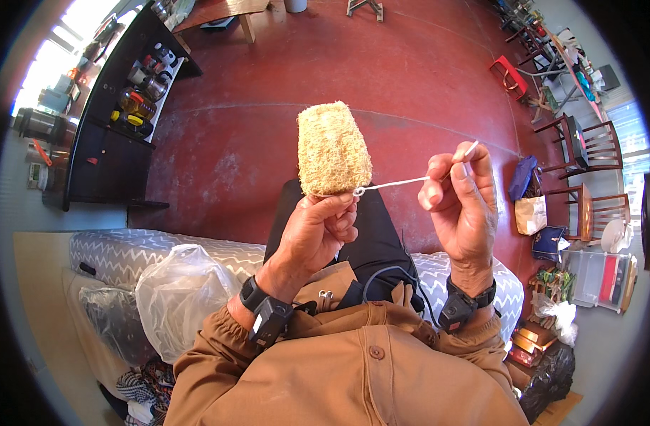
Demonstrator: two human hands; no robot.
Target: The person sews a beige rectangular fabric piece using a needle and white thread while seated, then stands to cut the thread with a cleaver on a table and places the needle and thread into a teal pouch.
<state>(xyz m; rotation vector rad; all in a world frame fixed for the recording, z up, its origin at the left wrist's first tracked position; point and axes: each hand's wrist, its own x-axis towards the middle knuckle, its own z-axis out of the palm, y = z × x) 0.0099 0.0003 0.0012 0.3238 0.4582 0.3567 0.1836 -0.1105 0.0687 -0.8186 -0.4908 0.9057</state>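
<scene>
My left hand point(325, 226) grips the lower end of a tan, fibrous loofah-like pad point(334, 149), which stands upright above the fingers. A white cord point(397, 183) has a small loop or knot at the pad's lower right corner, beside my left thumb. From there it runs taut to my right hand point(461, 197), raised to the right. The thumb and fingers of my right hand pinch the cord, and a short white end sticks up above the fingertips. Whether the cord passes through the pad cannot be told.
I sit on a grey zigzag-patterned cover point(208, 245). A clear plastic bag point(184, 303) lies at my left. Beyond it stands a dark cabinet point(106, 165) with jars. Wooden chairs point(583, 202), a paper bag point(530, 215) and a clear plastic box point(591, 277) are at the right.
</scene>
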